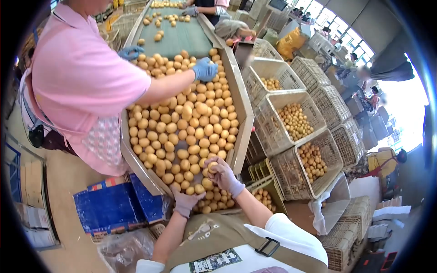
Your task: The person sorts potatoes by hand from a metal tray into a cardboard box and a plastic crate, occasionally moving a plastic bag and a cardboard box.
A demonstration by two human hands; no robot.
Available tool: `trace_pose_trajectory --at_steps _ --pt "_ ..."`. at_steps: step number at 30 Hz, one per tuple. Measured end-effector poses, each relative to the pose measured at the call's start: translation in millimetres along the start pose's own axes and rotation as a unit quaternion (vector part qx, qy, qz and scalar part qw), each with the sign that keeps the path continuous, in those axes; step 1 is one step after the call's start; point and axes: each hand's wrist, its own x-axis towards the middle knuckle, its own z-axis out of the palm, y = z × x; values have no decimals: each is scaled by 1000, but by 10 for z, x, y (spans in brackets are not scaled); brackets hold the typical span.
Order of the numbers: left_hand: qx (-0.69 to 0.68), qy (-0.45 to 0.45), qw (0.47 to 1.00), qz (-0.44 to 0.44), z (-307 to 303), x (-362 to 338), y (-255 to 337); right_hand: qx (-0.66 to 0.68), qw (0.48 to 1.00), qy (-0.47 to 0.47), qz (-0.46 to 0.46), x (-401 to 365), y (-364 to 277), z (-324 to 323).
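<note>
My right hand [223, 176], in a thin pale glove, is closed on a round yellow-brown fruit [212, 167] above the near part of the sorting table. At the table's near end, my left hand [185, 201] is gloved too. Its thumb and fingers are apart and rest against the loose fruit, and I see nothing gripped in it. Many similar fruits [195, 123] cover the table in front of both hands, with small gaps of dark surface between them. More fruits [214, 200] lie between my hands and my apron.
A co-worker in pink [86, 77] reaches over the fruit from the left, wearing blue gloves [205, 69]. A green belt [175, 38] runs to the far end, where another person stands. Plastic crates [327, 148] of fruit line the right. The table's raised metal rim [243, 123] borders the fruit.
</note>
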Motion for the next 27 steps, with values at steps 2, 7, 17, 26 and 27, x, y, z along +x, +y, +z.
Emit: trace_pose_trajectory --at_steps 2,7,17,26,27 --pt "34 69 997 23 165 -54 -22 -18 999 9 -34 23 -32 -25" --pt "-22 97 995 -8 46 -17 -1 -38 997 34 -59 -13 -197 24" --pt "2 54 999 2 -56 5 -7 -117 988 77 -62 60 -217 249" --pt "166 152 974 -2 -85 -29 -2 -819 521 -108 -216 583 437 -767" --pt "147 194 970 16 59 -100 -45 -791 592 -97 -121 577 252 -628"
